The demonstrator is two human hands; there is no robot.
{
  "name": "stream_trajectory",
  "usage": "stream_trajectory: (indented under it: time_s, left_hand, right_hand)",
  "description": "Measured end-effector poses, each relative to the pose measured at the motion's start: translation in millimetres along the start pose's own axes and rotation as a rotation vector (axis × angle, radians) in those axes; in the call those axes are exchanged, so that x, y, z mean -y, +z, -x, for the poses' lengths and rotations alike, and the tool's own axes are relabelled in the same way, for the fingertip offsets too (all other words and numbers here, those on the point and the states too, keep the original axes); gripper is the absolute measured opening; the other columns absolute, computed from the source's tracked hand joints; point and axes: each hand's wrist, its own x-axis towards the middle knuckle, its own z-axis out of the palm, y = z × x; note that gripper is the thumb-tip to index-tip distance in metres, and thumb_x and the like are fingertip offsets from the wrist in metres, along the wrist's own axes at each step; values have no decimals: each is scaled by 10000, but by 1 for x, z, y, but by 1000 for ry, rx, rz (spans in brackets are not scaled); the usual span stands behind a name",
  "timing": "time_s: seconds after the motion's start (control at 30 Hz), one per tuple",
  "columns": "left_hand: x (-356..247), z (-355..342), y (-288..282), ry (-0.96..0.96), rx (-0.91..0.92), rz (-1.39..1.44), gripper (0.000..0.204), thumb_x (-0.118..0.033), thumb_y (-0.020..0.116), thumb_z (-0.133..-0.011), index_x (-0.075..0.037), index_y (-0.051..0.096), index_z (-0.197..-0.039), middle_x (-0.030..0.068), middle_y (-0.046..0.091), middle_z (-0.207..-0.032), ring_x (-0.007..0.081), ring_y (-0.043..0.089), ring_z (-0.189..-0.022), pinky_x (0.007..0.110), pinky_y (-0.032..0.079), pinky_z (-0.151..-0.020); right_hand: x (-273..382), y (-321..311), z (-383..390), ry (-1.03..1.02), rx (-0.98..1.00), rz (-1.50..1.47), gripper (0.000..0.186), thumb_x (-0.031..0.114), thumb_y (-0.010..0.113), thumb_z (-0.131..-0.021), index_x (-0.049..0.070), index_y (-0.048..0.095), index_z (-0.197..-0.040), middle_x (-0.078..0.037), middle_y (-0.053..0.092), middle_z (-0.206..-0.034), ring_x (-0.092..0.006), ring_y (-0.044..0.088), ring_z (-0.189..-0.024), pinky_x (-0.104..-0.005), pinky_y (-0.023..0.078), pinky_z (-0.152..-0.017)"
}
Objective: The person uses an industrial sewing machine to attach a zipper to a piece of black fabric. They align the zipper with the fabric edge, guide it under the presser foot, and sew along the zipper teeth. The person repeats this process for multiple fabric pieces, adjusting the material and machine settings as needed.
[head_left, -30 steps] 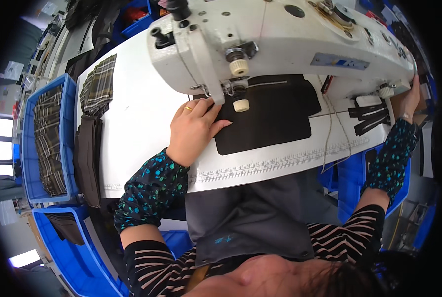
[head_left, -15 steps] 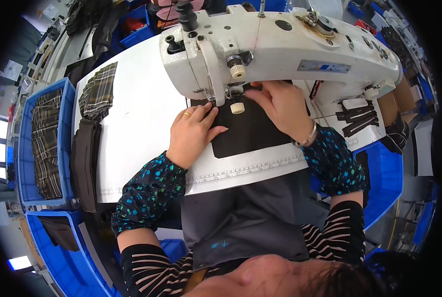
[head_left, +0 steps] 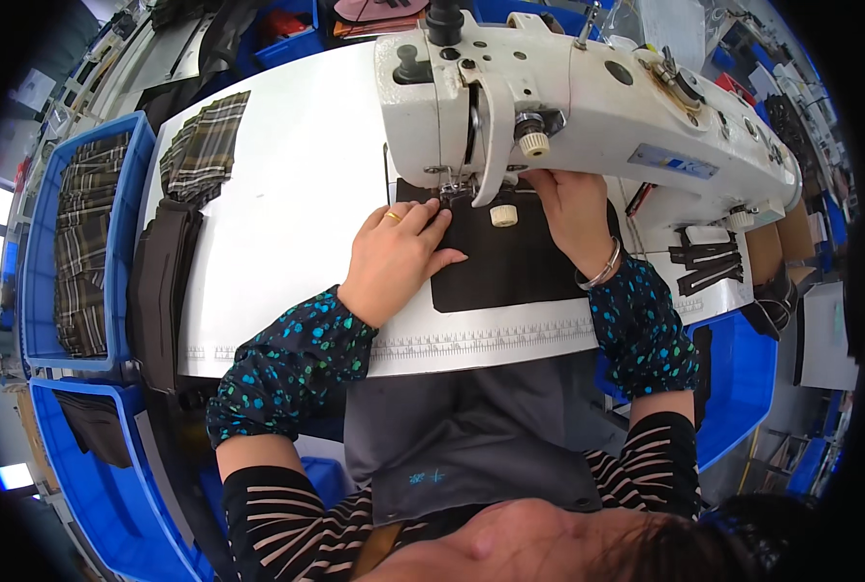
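Observation:
A piece of dark fabric (head_left: 496,267) lies flat on the white machine bed, partly under the head of a white sewing machine (head_left: 588,107). My left hand (head_left: 394,257), with a ring on one finger, rests palm down at the fabric's left edge. Its fingertips lie close to the presser foot (head_left: 454,192), and its thumb is spread over the fabric. My right hand (head_left: 580,223) is at the fabric's far right side, with curled fingers reaching under the machine arm. The machine hides its fingertips and whatever they grip. A pale knob (head_left: 503,215) stands between the hands.
To the left lie folded plaid fabric (head_left: 202,145) and a dark fabric stack (head_left: 161,281), beside a blue bin (head_left: 140,184) of plaid pieces. Short dark strips (head_left: 709,262) lie at the right. A printed ruler (head_left: 491,339) runs along the table's front edge.
The whole view has shifted, putting the machine further right in it. My right hand has turned more upright, and its fingers have moved slightly away from the pale knob. My left hand stays near the presser foot.

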Motion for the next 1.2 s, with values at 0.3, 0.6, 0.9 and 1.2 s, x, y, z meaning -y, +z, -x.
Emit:
stream_trajectory:
  time_s: [0.3, 0.6, 0.9, 1.2]
  left_hand:
    - [2, 0, 4, 2, -18, -10, 519, -445, 779, -861, -72, 766, -1221, 32, 713, -1167, 232, 674, -1079, 372, 549, -934]
    - [4, 5, 5, -11, -20, -30, 534, -464, 775, -864, -76, 761, -1231, 47, 725, -1241, 243, 671, -1107, 384, 549, -962]
    - [-1, -4, 5, 12, -14, -17, 607, -508, 774, -844, -65, 752, -1257, 50, 708, -1189, 246, 663, -1122, 391, 541, -969]
    - [-23, 27, -14, 11, 95, -74, 659, -512, 786, -817, -66, 726, -1297, 89, 681, -1355, 275, 641, -1229, 407, 516, -1042]
  right_hand:
    - [25, -44, 8, 137, 265, -31, 283, 343, 781, -936, 78, 764, -1036, -94, 756, -851, -289, 715, -685, -391, 535, -636]
    - [-91, -188, 62, 164, -367, 379, 267, 194, 620, -1087, -33, 746, -1026, -110, 752, -962, -193, 708, -870, -333, 554, -792]
    - [-321, -313, 93, 640, -725, -201, 492, 364, 605, -1101, -35, 658, -1383, -78, 695, -1330, -159, 615, -1184, -319, 480, -1006]
    - [-346, -401, -35, 717, -5, 20, 432, 347, 684, -1046, -31, 763, -1238, -47, 769, -1157, -114, 664, -1025, -267, 499, -931]
